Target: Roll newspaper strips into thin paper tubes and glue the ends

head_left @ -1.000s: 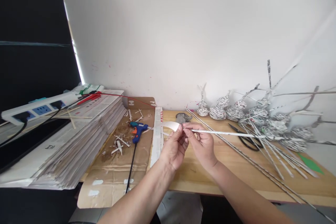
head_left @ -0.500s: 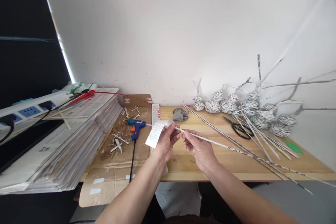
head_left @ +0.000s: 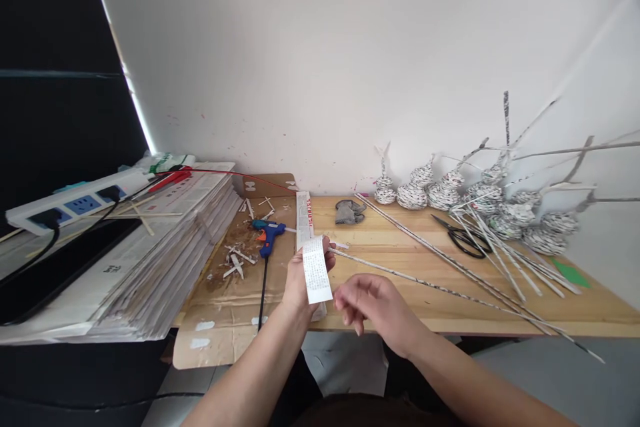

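Left hand (head_left: 295, 281), fingers pinching the paper strip (head_left: 317, 273) above the tabletop (head_left: 350, 310); flimsy-looking, probably best held by its edges; right hand (head_left: 383, 312) curled alongside, pinch unclear; paper rod (head_left: 415, 279) slanted rightward, seemingly light, stiffer.

Open wood (head_left: 380, 242) between paper rods (head_left: 425, 243), scissors (head_left: 454, 233) beyond

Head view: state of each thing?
Left hand: closed, holding
Right hand: loosely curled, nothing visibly held
Paper strip: held, hanging down
Paper tube: rolled, end at left hand
Glue gun: lying down
Power strip: two plugs in
Scissors: blade opening unclear
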`<state>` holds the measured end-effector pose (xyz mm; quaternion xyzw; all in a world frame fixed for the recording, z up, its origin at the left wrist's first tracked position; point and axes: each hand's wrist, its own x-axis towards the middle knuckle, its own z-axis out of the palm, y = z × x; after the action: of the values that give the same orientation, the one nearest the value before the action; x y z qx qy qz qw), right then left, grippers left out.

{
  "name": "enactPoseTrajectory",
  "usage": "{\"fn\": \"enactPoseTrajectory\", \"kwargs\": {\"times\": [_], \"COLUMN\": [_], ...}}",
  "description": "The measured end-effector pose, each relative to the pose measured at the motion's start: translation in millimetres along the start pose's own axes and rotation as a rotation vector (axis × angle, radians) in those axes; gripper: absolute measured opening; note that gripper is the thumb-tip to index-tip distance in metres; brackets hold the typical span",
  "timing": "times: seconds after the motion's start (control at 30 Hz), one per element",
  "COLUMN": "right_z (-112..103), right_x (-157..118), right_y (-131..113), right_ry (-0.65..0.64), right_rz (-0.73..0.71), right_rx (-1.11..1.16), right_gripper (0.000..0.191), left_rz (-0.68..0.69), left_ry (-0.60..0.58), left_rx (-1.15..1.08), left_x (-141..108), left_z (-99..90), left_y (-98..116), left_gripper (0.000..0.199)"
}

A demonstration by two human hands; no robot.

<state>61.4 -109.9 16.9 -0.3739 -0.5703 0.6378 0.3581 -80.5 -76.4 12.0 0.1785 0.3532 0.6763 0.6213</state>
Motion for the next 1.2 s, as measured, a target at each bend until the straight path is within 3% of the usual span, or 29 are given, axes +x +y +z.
{"fn": "enactPoseTrajectory", "kwargs": {"times": [0.03,0.1,0.13,0.2,0.27,0.43,0.63,0.8,0.87,1.0,1.07,1.2], "right_z": [-1.4,-8.8,-14.4,-26.5,-35.5,-34.6,-27.6,-26.1,-24.9,-23.2,-23.7,-26.6], "right_x": [-4.4,-7.9,-7.2,-3.5,-0.5,-7.7,-18.6,-19.4,-19.3,-20.8,-21.4,-20.9], "right_y": [-3.8,-10.9,-13.3,-14.7,-12.0,-3.7,-2.8,-0.8,-0.6,-1.0,0.0,2.4], "right_ry": [0.004,0.133,0.218,0.334,0.333,0.182,0.211,-0.052,-0.115,0.042,0.053,-0.180], "right_rz": [-0.151,-0.480,-0.570,-0.577,-0.478,-0.306,-0.306,0.153,0.243,-0.092,-0.125,0.244], "right_rx": [-0.229,-0.660,-0.839,-1.096,-1.213,-1.089,-0.868,-0.435,-0.338,-0.647,-0.697,-0.423], "right_gripper": [0.026,0.016,0.017,0.018,0.006,0.023,0.018,0.041,0.043,0.029,0.031,0.044], "left_rz": [0.001,-0.006,-0.014,-0.026,-0.039,-0.051,-0.063,-0.089,-0.105,-0.091,-0.086,-0.106], "left_ry": [0.005,-0.001,-0.011,-0.024,-0.030,-0.025,0.041,0.028,0.033,0.030,0.028,0.027], "left_rx": [-0.011,-0.024,-0.023,-0.017,-0.021,-0.048,-0.004,-0.012,-0.034,-0.042,-0.035,-0.027], "left_x": [-1.5,-3.8,-4.5,-5.6,-6.6,-11.6,-16.5,-19.4,-20.0,-19.1,-18.5,-17.9], "left_z": [-1.7,-5.0,-6.6,-9.3,-11.3,-15.9,-22.8,-25.4,-27.5,-32.0,-33.1,-34.4], "left_y": [0.8,2.2,2.7,3.7,4.9,7.4,7.8,11.9,12.5,12.7,13.0,13.0], "left_gripper": [0.016,0.012,0.012,0.012,0.012,0.011,0.016,0.016,0.013,0.009,0.009,0.009]}}
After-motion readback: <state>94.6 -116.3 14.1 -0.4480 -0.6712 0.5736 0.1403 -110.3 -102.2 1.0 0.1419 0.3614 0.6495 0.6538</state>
